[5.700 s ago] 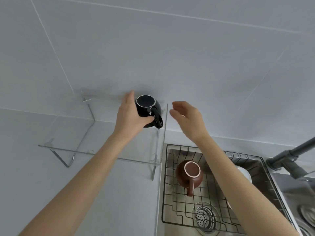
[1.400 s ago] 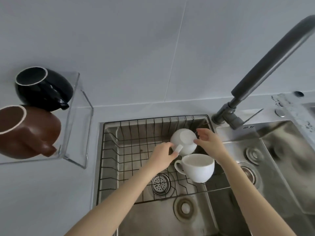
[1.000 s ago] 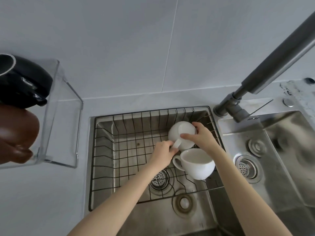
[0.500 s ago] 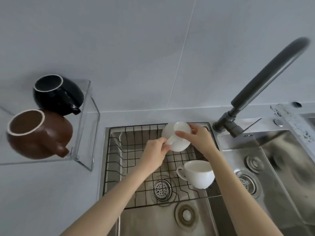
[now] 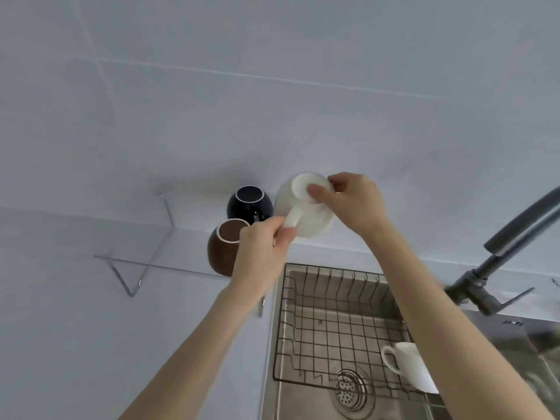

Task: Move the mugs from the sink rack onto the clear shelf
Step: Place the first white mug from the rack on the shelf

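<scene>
A white mug (image 5: 306, 218) hangs upside down in the air above the clear shelf's right end, held by both hands. My left hand (image 5: 263, 253) pinches its handle. My right hand (image 5: 351, 203) grips its base and side. On the clear shelf (image 5: 157, 263) stand a black mug (image 5: 250, 204) at the back and a brown mug (image 5: 222, 247) in front of it, both rim up. A second white mug (image 5: 407, 366) sits in the wire sink rack (image 5: 318, 325) at the lower right, partly hidden by my right forearm.
The rack rests in a steel sink (image 5: 303, 401) with a round drain (image 5: 348, 389). A dark grey faucet (image 5: 515, 247) arches up at the right. A grey tiled wall fills the background. The shelf's left part (image 5: 136, 247) holds nothing.
Both hands have lifted the upside-down white mug out of the rack and carried it up and left to beside the black and brown mugs. The view has tilted upward.
</scene>
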The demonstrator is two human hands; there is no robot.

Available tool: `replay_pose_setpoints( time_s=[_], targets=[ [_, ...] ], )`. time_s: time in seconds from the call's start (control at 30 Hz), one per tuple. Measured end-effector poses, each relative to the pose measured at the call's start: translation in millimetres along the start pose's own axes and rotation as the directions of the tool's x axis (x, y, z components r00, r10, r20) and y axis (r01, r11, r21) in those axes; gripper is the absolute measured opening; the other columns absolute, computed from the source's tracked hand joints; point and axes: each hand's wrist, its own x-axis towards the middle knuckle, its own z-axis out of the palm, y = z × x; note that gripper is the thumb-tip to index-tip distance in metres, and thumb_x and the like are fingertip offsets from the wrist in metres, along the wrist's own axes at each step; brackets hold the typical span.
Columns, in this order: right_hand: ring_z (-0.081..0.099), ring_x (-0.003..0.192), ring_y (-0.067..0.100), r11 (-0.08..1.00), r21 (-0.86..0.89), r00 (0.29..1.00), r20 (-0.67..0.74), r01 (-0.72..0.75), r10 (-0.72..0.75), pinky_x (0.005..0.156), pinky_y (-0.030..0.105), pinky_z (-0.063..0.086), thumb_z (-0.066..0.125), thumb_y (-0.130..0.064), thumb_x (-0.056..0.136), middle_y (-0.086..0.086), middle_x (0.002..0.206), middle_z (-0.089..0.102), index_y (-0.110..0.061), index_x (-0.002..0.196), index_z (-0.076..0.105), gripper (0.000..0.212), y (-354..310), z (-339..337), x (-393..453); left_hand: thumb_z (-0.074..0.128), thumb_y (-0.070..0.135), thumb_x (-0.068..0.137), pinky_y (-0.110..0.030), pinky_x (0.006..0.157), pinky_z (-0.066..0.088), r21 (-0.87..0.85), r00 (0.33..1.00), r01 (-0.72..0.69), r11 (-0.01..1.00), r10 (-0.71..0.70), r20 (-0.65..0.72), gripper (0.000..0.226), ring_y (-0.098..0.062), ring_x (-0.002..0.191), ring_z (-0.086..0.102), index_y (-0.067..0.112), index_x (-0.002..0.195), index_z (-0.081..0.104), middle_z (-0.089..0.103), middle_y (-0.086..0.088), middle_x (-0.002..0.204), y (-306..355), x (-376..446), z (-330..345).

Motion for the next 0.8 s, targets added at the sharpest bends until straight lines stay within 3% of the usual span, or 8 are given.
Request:
replay_pose_setpoints(
  time_s=[0.03, 0.1, 0.17, 0.23, 0.33, 0.47, 0.57, 0.8],
  targets=[
    [0.057, 0.072, 0.028, 0.999, 0.008, 0.999, 0.011, 0.036, -0.036, 0.058, 0.033, 0.041, 0.062, -0.041, 0.078, 0.011, 0.074, 0.065, -0.002, 0.085, 0.065, 0.039, -17.6, 9.9, 4.2, 0.053, 0.019, 0.087, -0.039, 0.06, 0.047, -0.017, 0.999, 0.017, 1.0, -0.018, -0.031, 0.015, -0.032, 0.061, 0.061, 0.009, 0.083, 0.064, 0.065, -0.014, 0.064, -3.5, 0.5, -17.6],
    [0.062, 0.08, 0.031, 0.996, 0.024, 0.996, 0.027, 0.083, -0.083, 0.069, 0.038, 0.048, 0.062, -0.042, 0.077, 0.014, 0.083, 0.07, -0.004, 0.088, 0.067, 0.039, -43.5, 26.7, 11.4, 0.054, 0.019, 0.086, -0.023, 0.056, 0.042, 0.008, 0.995, 0.028, 1.0, -0.027, -0.098, 0.017, -0.029, 0.062, 0.061, 0.006, 0.082, 0.064, 0.067, -0.017, 0.066, -11.6, 2.8, -42.7],
    [0.062, 0.082, 0.031, 0.991, 0.032, 0.989, 0.064, 0.133, -0.135, 0.073, 0.039, 0.048, 0.062, -0.042, 0.078, 0.014, 0.086, 0.07, -0.005, 0.088, 0.067, 0.039, -69.5, 51.0, 18.5, 0.056, 0.017, 0.084, -0.025, 0.053, 0.035, 0.056, 0.983, 0.036, 0.998, -0.025, -0.18, 0.018, -0.029, 0.059, 0.05, 0.001, 0.08, 0.064, 0.063, -0.02, 0.065, -25.2, 5.9, -71.9],
    [0.061, 0.078, 0.03, 0.986, 0.06, 0.982, 0.098, 0.157, -0.163, 0.069, 0.038, 0.047, 0.062, -0.042, 0.078, 0.014, 0.081, 0.069, -0.005, 0.087, 0.067, 0.039, -91.7, 77.5, 23.1, 0.057, 0.015, 0.083, -0.025, 0.049, 0.027, 0.088, 0.975, 0.064, 0.994, -0.043, -0.22, 0.019, -0.02, 0.055, 0.034, -0.003, 0.077, 0.061, 0.05, -0.016, 0.056, -38.7, 6.7, -98.4],
    [0.054, 0.066, 0.026, 0.982, 0.126, 0.977, 0.142, 0.143, -0.161, 0.06, 0.035, 0.039, 0.062, -0.041, 0.078, 0.009, 0.067, 0.059, -0.002, 0.082, 0.065, 0.039, -113.6, 118.5, 25.8, 0.057, 0.015, 0.083, -0.02, 0.047, 0.028, 0.133, 0.963, 0.109, 0.985, -0.072, -0.258, 0.019, -0.013, 0.049, 0.026, 0.0, 0.071, 0.06, 0.036, 0.001, 0.048, -62.5, 4.6, -128.1],
    [0.059, 0.072, 0.031, 0.979, 0.153, 0.964, 0.212, 0.131, -0.162, 0.066, 0.039, 0.046, 0.062, -0.042, 0.077, 0.014, 0.074, 0.066, -0.001, 0.08, 0.064, 0.04, -125.5, 173.5, 26.7, 0.057, 0.015, 0.084, -0.019, 0.048, 0.029, 0.15, 0.946, 0.19, 0.97, -0.14, -0.292, 0.02, -0.015, 0.051, 0.033, -0.001, 0.074, 0.061, 0.039, 0.0, 0.049, -102.9, 1.2, -154.9],
    [0.049, 0.066, 0.028, 0.985, 0.132, 0.949, 0.279, 0.114, -0.147, 0.057, 0.034, 0.035, 0.061, -0.04, 0.079, 0.008, 0.063, 0.055, -0.002, 0.069, 0.057, 0.04, -126.8, 204.8, 27.2, 0.058, 0.014, 0.084, -0.022, 0.049, 0.028, 0.137, 0.938, 0.242, 0.961, -0.195, -0.288, 0.017, -0.019, 0.055, 0.038, -0.001, 0.079, 0.064, 0.051, -0.012, 0.055, -130.9, -1.9, -164.1],
    [0.038, 0.055, 0.022, 0.996, 0.078, 0.954, 0.294, 0.042, -0.063, 0.047, 0.031, 0.025, 0.062, -0.039, 0.078, -0.002, 0.049, 0.037, -0.015, 0.05, 0.034, 0.046, -118.7, 238.4, 35.2, 0.057, 0.015, 0.085, -0.021, 0.049, 0.027, 0.165, 0.955, 0.251, 0.954, -0.216, -0.204, 0.02, -0.016, 0.053, 0.03, -0.003, 0.077, 0.06, 0.039, -0.005, 0.054, -171.6, 6.8, -168.3]
  ],
)
